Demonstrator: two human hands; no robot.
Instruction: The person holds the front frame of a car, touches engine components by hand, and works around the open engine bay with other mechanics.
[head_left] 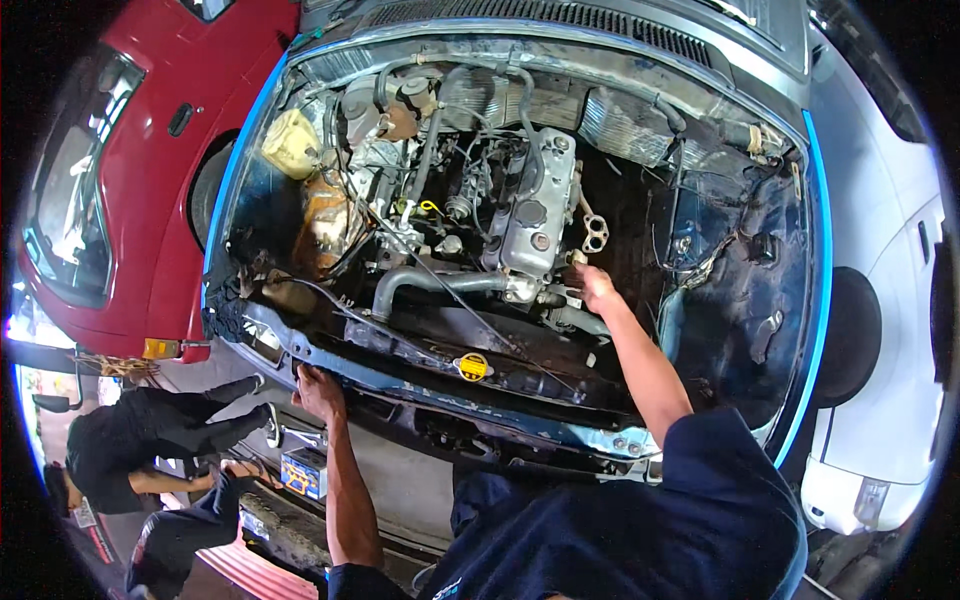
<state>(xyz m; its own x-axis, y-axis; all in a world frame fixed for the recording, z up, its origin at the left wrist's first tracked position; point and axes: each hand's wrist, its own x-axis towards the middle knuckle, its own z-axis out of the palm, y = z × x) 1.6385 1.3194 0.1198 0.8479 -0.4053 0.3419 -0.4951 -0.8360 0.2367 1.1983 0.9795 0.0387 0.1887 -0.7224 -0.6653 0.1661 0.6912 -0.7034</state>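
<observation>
An engine with a silver valve cover (541,205) fills the middle of the open engine bay. My right hand (597,290) reaches in at the engine's right side, just below a flat metal gasket (595,233) with two round holes. Its fingers are drawn together near a small pale spot; what they hold, if anything, I cannot make out. At the front left, my left hand (320,393) is closed over the edge of the blue front crossmember (400,368). A yellow radiator cap (473,367) and a thick grey hose (435,283) lie between my two arms.
Blue fenders (822,300) bound the bay. A yellowed plastic reservoir (291,143) stands at the back left. A red vehicle (150,170) is parked left, a white one (880,420) right. At lower left a person in dark clothes (130,440) bends near a battery (304,472).
</observation>
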